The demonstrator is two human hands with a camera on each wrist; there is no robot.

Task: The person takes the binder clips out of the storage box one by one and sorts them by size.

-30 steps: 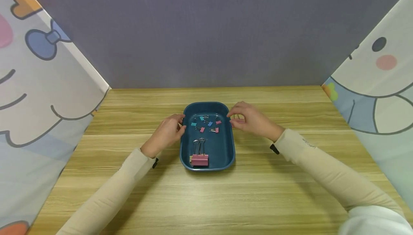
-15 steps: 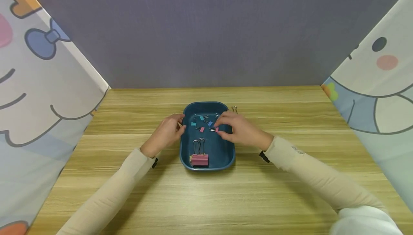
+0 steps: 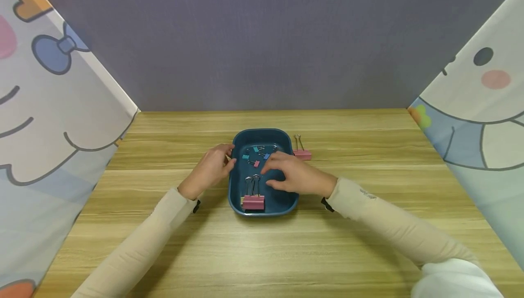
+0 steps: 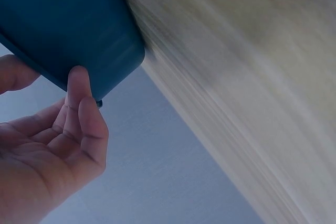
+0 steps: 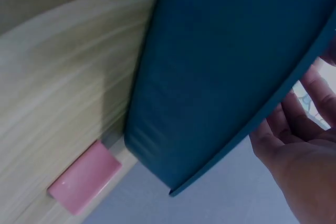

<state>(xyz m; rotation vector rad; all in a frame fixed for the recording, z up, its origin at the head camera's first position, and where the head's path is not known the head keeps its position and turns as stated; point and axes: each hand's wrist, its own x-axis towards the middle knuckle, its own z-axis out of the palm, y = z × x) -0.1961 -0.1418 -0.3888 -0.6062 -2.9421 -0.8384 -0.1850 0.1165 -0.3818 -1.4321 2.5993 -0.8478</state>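
Observation:
My left hand [image 3: 210,170] rests at the left rim of a dark blue tray [image 3: 231,193], its fingers touching the outer wall. My right hand [image 3: 296,175] hovers over the tray's right half, thumb and fingertips apart, with nothing visible between them. Small binder clips lie near the far end: teal ones [image 3: 245,157], a blue one [image 3: 266,156] and a pink one [image 3: 256,164]. A large pink binder clip [image 3: 253,203] lies at the near left, with something yellowish partly hidden behind it. The right hand hides part of the tray floor.
Outside the tray's right wall, another large pink binder clip [image 3: 302,155] lies on the wooden table [image 3: 262,252]. A grey panel [image 3: 262,43] stands behind the table, with printed cloth on both sides.
My right hand has left the large pink clip on the table and moved left and nearer, over the tray. It now covers two small pink clips seen before. The left hand stays put.

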